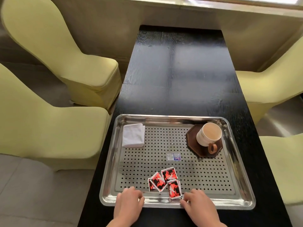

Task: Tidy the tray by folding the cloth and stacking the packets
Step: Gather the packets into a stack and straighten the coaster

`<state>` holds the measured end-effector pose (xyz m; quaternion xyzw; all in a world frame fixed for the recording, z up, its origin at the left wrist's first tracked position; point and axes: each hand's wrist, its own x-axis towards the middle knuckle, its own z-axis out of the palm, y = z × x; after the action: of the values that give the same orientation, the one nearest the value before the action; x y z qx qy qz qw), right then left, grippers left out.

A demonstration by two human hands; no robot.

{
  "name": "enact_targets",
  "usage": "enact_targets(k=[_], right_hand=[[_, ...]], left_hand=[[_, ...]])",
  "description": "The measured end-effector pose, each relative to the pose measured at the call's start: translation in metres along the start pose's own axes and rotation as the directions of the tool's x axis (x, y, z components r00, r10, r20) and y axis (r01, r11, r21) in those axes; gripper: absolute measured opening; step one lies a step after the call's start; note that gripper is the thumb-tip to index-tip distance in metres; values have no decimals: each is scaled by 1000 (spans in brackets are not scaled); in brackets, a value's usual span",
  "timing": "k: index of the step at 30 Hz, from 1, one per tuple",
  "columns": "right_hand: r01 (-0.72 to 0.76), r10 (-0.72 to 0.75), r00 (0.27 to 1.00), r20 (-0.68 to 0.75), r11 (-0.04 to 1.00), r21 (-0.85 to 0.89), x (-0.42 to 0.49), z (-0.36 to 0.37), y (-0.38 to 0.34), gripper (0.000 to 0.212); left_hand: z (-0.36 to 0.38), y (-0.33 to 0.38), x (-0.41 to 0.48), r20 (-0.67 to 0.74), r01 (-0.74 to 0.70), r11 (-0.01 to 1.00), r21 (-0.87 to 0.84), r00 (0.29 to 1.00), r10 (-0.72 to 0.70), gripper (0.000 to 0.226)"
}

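**Both hands at the tray's near rim, packets still scattered**

A long black table (pixel 180 71) runs away from the person, with pale yellow covered chairs (pixel 49 128) on its left and right sides. A steel tray (pixel 232 161) with a perforated floor sits at the table's near end.

The left hand (pixel 127 203) lies palm down on the near rim, left of the packets. Its fingers are loosely bent, with the tips on the metal, and it holds nothing. The right hand (pixel 199 205) also lies palm down on the near rim, with its fingers relaxed and bent. Its fingertips (pixel 182 200) are just beside the near right corner of the closest packet, but contact cannot be told.

In the far right corner of the tray, a dark octagonal coaster (pixel 191 141) carries a cream cup (pixel 209 134) with a brown handle. The white cloth (pixel 133 135) lies folded in the far left corner. The red-and-black packets (pixel 164 181) lie in a loose, overlapping cluster near the middle of the near edge, between the hands. A small blue-and-white label (pixel 173 156) sits on the tray floor beyond them.
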<state>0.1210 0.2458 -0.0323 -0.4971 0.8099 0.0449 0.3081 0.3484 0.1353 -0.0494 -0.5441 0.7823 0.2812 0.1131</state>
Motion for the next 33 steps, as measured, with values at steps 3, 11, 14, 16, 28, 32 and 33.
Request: enact_targets(k=[3,11,14,16,28,32,33], right_hand=[[-14,14,999,39,1000,-2,2,1,2,22],[-72,71,992,104,997,12,39,-21,-24,18],[-61,44,995,91,979,192,82,-24,-55,15],[-49,20,996,82,932,360,116,-28,-82,17],[-52,64,998,-15,911,409,234,-37,-176,24],[27,-12,998,-56,961,276,235,-30,-176,15],[29,-12,998,-62,958,286,236,-29,-176,13]], left_hand=[[2,1,-2,45,8,1000,7,999,-9,27],[-10,-14,30,-7,145,938,-314,988,-155,22],[-27,-23,65,-93,189,881,-433,963,-252,42],[-44,-25,87,-122,206,844,-495,945,-302,56],[-71,-17,153,-6,310,675,-670,907,-422,23],[-70,-15,160,4,341,751,-565,911,-411,39],[-72,-14,161,5,341,764,-548,915,-404,46]])
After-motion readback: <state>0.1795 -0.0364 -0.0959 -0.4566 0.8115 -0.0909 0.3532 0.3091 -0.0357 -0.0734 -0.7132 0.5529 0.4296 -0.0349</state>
